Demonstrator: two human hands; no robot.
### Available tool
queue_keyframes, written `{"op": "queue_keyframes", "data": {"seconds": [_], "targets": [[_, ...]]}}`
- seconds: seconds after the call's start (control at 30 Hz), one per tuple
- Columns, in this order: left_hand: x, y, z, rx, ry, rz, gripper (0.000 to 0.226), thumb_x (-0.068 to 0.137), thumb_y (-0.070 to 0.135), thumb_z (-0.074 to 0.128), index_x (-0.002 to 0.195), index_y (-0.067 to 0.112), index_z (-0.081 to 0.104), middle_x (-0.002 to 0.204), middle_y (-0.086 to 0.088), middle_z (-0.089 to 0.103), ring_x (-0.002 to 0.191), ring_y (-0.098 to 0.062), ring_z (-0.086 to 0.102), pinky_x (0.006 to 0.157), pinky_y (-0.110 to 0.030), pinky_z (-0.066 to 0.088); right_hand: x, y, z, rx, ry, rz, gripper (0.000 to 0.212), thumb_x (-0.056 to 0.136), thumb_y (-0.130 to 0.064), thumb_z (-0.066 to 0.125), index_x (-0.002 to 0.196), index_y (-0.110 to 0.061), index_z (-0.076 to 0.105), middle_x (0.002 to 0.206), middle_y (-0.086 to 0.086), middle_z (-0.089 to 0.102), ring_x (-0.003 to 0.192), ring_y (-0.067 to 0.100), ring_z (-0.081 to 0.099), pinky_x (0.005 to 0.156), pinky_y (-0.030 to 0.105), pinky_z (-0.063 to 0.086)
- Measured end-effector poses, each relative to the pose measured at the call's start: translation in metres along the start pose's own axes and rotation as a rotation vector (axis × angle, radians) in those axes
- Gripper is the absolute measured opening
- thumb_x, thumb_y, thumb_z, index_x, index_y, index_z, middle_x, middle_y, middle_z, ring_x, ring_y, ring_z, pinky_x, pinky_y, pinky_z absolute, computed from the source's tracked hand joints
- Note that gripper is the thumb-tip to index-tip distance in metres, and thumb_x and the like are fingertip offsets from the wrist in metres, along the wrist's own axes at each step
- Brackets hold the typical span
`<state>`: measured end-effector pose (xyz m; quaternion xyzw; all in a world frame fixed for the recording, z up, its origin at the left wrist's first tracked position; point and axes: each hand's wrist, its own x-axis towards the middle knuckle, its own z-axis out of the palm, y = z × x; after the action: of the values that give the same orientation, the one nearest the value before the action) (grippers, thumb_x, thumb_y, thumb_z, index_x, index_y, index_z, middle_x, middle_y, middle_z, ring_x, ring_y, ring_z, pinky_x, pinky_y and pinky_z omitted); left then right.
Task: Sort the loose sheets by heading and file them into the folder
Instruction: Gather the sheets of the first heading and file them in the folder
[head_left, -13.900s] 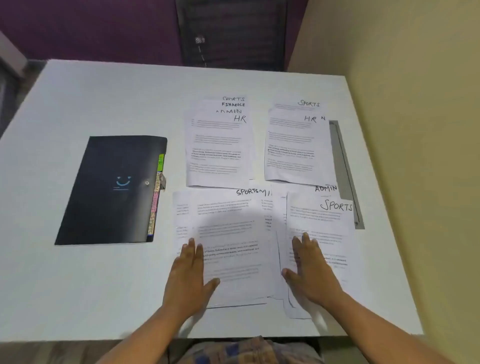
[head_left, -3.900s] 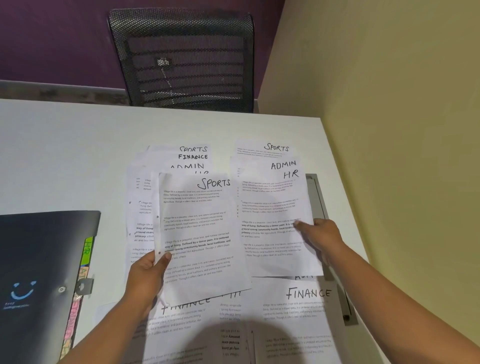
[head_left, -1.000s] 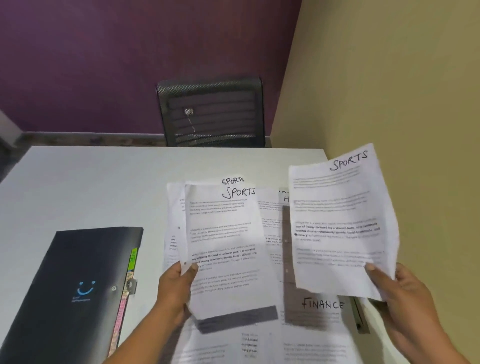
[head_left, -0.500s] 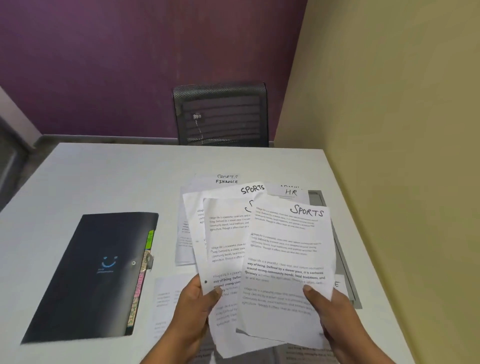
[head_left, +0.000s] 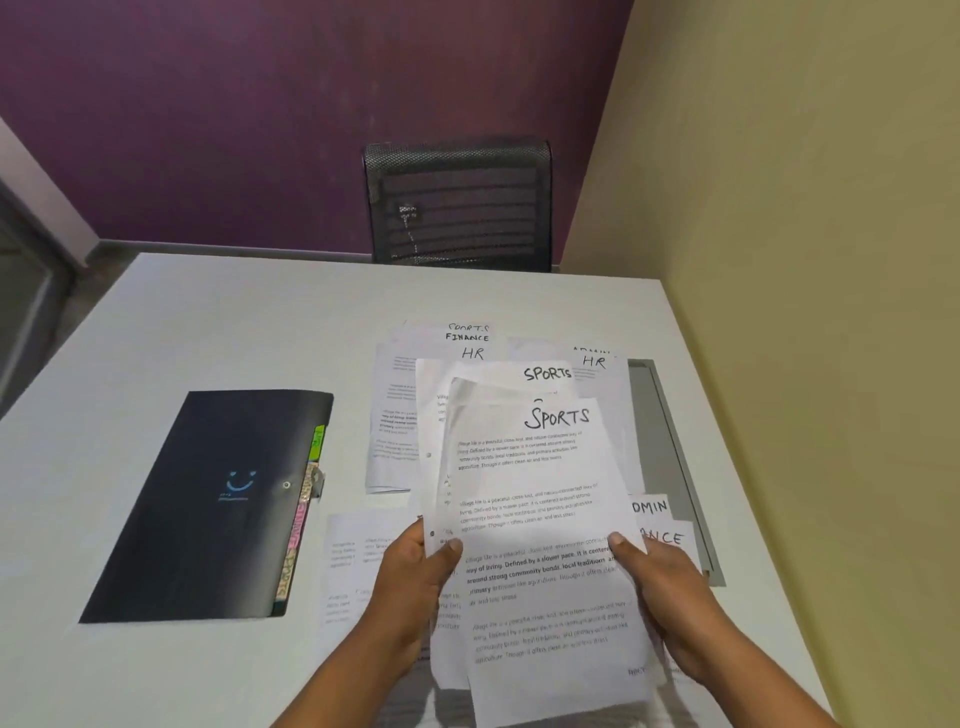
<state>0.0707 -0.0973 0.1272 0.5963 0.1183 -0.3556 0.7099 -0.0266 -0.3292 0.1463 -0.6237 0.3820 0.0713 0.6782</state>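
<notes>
Both hands hold a small stack of SPORTS sheets (head_left: 535, 519) above the table. My left hand (head_left: 415, 577) pinches the stack's left edge, my right hand (head_left: 660, 587) its right edge. The sheets overlap unevenly, with SPORTS headings showing one behind another. Beneath lie loose sheets: a far left pile topped HR (head_left: 400, 415), a far right pile headed HR (head_left: 597, 369), and near sheets headed ADMIN (head_left: 649, 506) and FINANCE (head_left: 670, 538). The black folder (head_left: 208, 509) lies closed to the left, coloured tabs along its right edge.
The white table (head_left: 234, 322) ends against a yellow wall on the right. A grey metal strip (head_left: 670, 457) lies along the table's right side. A black mesh chair (head_left: 457, 202) stands behind the far edge.
My right hand brought its SPORTS sheet over onto the sheets in my left hand; both hands now hold one stack, squared closer together.
</notes>
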Motion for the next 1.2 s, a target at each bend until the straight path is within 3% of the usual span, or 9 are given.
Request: {"op": "queue_keyframes", "data": {"seconds": [0.1, 0.2, 0.4, 0.5, 0.6, 0.7, 0.83, 1.07, 1.2], "targets": [[-0.001, -0.001, 0.002, -0.049, 0.0, 0.003, 0.024, 0.097, 0.012, 0.057, 0.121, 0.012, 0.065, 0.11, -0.016, 0.074, 0.1, -0.035, 0.071, 0.089, -0.056, 0.055, 0.0, 0.006, 0.0, -0.037, 0.033, -0.072, 0.014, 0.096, -0.006, 0.06, 0.099, -0.002, 0.073, 0.092, 0.014, 0.078, 0.076, 0.022, 0.076, 0.061, 0.029, 0.058], [0.001, -0.002, 0.003, -0.061, 0.0, 0.011, 0.025, 0.097, 0.006, 0.057, 0.12, 0.009, 0.065, 0.109, -0.016, 0.074, 0.1, -0.035, 0.071, 0.089, -0.057, 0.055, 0.001, 0.008, 0.0, 0.002, -0.018, -0.11, 0.021, 0.085, 0.009, 0.066, 0.103, 0.0, 0.072, 0.098, 0.017, 0.077, 0.088, 0.031, 0.075, 0.071, 0.037, 0.06], [0.0, 0.008, 0.007, 0.083, -0.003, 0.132, 0.035, 0.088, -0.016, 0.055, 0.108, 0.009, 0.069, 0.1, -0.011, 0.077, 0.092, -0.029, 0.073, 0.07, -0.037, 0.061, 0.009, -0.001, 0.007, -0.132, 0.034, -0.197, 0.019, 0.081, -0.007, 0.078, 0.099, -0.01, 0.074, 0.092, 0.006, 0.079, 0.086, 0.026, 0.076, 0.076, 0.042, 0.062], [0.007, 0.013, 0.007, 0.176, 0.04, 0.29, 0.039, 0.089, -0.018, 0.051, 0.1, 0.011, 0.074, 0.096, -0.01, 0.077, 0.094, -0.031, 0.072, 0.075, -0.04, 0.061, 0.011, -0.009, 0.012, -0.134, 0.153, -0.292, 0.016, 0.082, -0.011, 0.079, 0.094, -0.02, 0.073, 0.084, -0.005, 0.079, 0.08, 0.014, 0.076, 0.067, 0.03, 0.061], [0.006, 0.023, 0.01, 0.287, 0.081, 0.48, 0.038, 0.094, -0.009, 0.054, 0.088, 0.02, 0.077, 0.081, -0.003, 0.077, 0.076, -0.011, 0.072, 0.069, -0.027, 0.058, 0.011, -0.016, 0.018, -0.058, 0.207, -0.379, 0.017, 0.08, -0.01, 0.08, 0.081, -0.021, 0.068, 0.069, -0.011, 0.075, 0.066, 0.003, 0.072, 0.059, 0.015, 0.055], [0.005, 0.028, 0.013, 0.426, 0.081, 0.627, 0.017, 0.09, -0.01, 0.06, 0.077, -0.019, 0.066, 0.049, 0.007, 0.065, 0.05, 0.007, 0.06, 0.057, -0.002, 0.042, 0.009, -0.022, 0.024, -0.007, 0.159, -0.409, 0.028, 0.076, -0.01, 0.081, 0.066, -0.02, 0.057, 0.046, -0.017, 0.063, 0.05, -0.002, 0.066, 0.05, 0.007, 0.045], [0.022, 0.023, 0.004, 0.5, -0.002, 0.78, 0.025, 0.084, -0.003, 0.072, 0.108, 0.004, 0.073, 0.103, 0.0, 0.076, 0.102, -0.017, 0.07, 0.089, -0.032, 0.056, 0.014, -0.025, 0.026, 0.009, 0.08, -0.52, 0.02, 0.075, -0.001, 0.079, 0.087, -0.015, 0.072, 0.081, -0.005, 0.078, 0.082, 0.006, 0.073, 0.068, 0.016, 0.055], [0.046, 0.02, 0.009, 0.511, 0.036, 0.705, 0.02, 0.086, 0.003, 0.069, 0.098, 0.019, 0.074, 0.085, 0.021, 0.073, 0.081, 0.002, 0.068, 0.071, -0.009, 0.049, 0.04, -0.016, 0.024, -0.042, 0.122, -0.368, 0.036, 0.073, -0.012, 0.086, 0.097, -0.031, 0.067, 0.091, -0.011, 0.075, 0.088, 0.004, 0.07, 0.079, 0.026, 0.057], [0.049, 0.029, 0.013, 0.53, 0.034, 0.765, 0.017, 0.089, 0.013, 0.065, 0.101, 0.02, 0.074, 0.086, 0.023, 0.072, 0.073, 0.001, 0.065, 0.06, -0.01, 0.046, 0.048, -0.023, 0.024, -0.074, 0.153, -0.384, 0.036, 0.074, -0.011, 0.084, 0.093, -0.035, 0.064, 0.09, -0.014, 0.073, 0.084, 0.003, 0.069, 0.065, 0.017, 0.055]]}}
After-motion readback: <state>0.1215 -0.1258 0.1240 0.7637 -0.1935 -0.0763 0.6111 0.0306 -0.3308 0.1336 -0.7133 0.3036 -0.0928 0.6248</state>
